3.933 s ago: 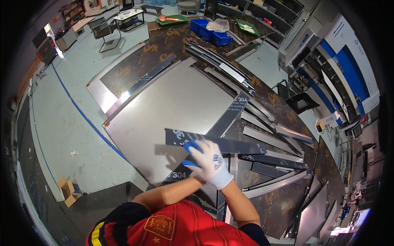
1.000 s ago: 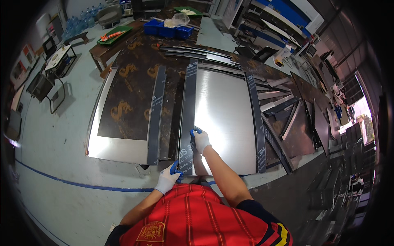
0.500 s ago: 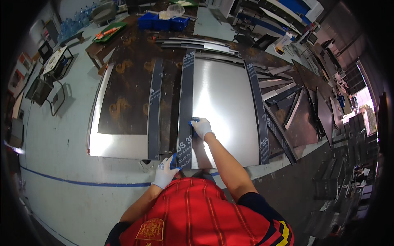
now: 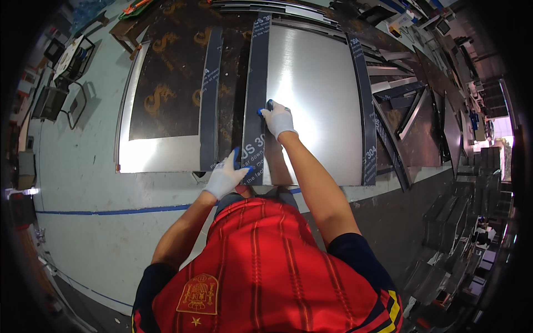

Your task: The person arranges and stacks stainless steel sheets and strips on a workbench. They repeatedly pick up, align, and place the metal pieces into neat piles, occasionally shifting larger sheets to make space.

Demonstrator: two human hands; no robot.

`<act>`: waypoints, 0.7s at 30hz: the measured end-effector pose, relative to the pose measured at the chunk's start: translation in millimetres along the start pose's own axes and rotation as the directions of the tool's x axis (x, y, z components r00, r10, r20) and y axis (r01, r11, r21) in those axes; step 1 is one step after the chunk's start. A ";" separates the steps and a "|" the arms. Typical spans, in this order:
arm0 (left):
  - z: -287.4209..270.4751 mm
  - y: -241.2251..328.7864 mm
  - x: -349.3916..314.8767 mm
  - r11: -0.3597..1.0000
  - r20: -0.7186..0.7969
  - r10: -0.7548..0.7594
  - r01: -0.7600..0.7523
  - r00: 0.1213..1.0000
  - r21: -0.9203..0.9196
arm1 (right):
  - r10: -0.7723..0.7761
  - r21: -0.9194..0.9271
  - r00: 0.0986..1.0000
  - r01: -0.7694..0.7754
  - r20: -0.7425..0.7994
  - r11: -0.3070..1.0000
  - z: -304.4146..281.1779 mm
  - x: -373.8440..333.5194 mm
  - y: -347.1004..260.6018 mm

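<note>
A large brushed metal panel (image 4: 316,105) lies flat on the dark table, with strips of dark blue printed film along both long sides. My right hand (image 4: 279,119), in a white glove with blue fingertips, rests at the inner edge of the left film strip (image 4: 254,83). Its fingers are bent and pressed together; what they pinch, if anything, is hidden. My left hand (image 4: 226,173), gloved alike, touches the near end of that same strip. Its thumb and forefinger are spread apart at the strip's left edge, with nothing visibly held between them.
To the left lies an L-shaped metal piece (image 4: 161,154) beside another film-covered strip (image 4: 210,105). Several loose metal strips (image 4: 397,86) are heaped at the right. More long strips (image 4: 283,9) lie along the far side. A chair (image 4: 53,102) stands on the floor at left.
The view has tilted down, so the table sits higher in the picture. My left thumb and forefinger have spread wider. The right hand stays at the strip's inner edge.
</note>
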State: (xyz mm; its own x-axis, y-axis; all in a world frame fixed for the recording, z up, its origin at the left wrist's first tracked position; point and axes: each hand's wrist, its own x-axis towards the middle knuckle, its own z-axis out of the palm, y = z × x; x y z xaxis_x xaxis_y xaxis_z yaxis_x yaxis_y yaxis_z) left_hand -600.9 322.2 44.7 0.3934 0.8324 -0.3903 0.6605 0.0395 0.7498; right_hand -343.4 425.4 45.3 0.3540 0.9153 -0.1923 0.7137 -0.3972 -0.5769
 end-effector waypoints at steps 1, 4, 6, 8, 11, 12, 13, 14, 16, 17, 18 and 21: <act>7.2 8.7 9.4 0.979 -0.032 0.043 -0.036 0.999 0.199 | 0.016 0.060 1.000 -0.017 0.004 0.998 4.4 0.3 4.9; 27.4 29.1 39.6 0.958 -0.111 0.022 0.011 0.994 0.288 | 0.068 0.174 0.997 -0.071 0.023 0.982 18.5 3.5 23.3; 38.5 36.9 60.3 0.980 -0.171 -0.005 0.039 0.985 0.195 | -0.050 0.368 0.999 0.046 0.001 0.929 21.4 -4.5 39.1; 47.3 40.8 76.9 0.994 -0.237 0.012 0.015 0.972 0.112 | -0.242 0.465 0.969 0.235 -0.045 0.853 14.9 -24.1 55.2; 49.4 38.3 89.6 1.000 -0.246 0.012 -0.007 0.969 0.020 | -0.338 0.441 0.940 0.282 0.052 0.852 -10.1 -92.3 79.9; 49.8 36.9 89.9 1.000 -0.249 0.024 -0.020 0.968 0.018 | -0.225 0.454 0.964 0.137 0.146 0.880 -16.8 -119.0 85.2; 50.1 36.0 89.4 0.999 -0.260 0.036 -0.034 0.965 0.011 | -0.089 0.477 0.967 -0.036 0.238 0.878 -19.6 -149.5 88.3; 50.3 35.4 88.5 0.999 -0.264 0.032 -0.032 0.964 0.003 | -0.114 0.377 0.968 0.022 0.222 0.926 -17.7 -175.9 88.4; 51.0 35.9 85.7 0.999 -0.273 0.035 -0.042 0.961 -0.018 | -0.270 0.101 0.935 0.253 0.230 0.962 -11.7 -213.2 86.7; 50.8 37.0 85.3 0.999 -0.278 0.030 -0.032 0.960 -0.003 | -0.356 0.042 0.907 0.356 0.226 0.934 -9.2 -223.6 86.3; 50.8 38.0 84.1 0.999 -0.291 0.043 -0.042 0.956 0.010 | -0.367 0.040 0.910 0.367 0.195 0.929 -6.0 -227.1 85.8; 49.8 43.7 81.7 0.998 -0.297 0.045 -0.032 0.954 0.048 | -0.364 -0.002 0.909 0.372 0.204 0.928 -2.6 -229.4 85.1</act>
State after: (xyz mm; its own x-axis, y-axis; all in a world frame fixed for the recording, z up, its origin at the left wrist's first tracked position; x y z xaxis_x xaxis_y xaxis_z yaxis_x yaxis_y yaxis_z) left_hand -508.0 364.4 18.9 0.2147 0.9600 -0.1798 0.6777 -0.0139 0.7352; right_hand -362.3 181.5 42.4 -0.0615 0.9900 -0.1269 0.7953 -0.0282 -0.6055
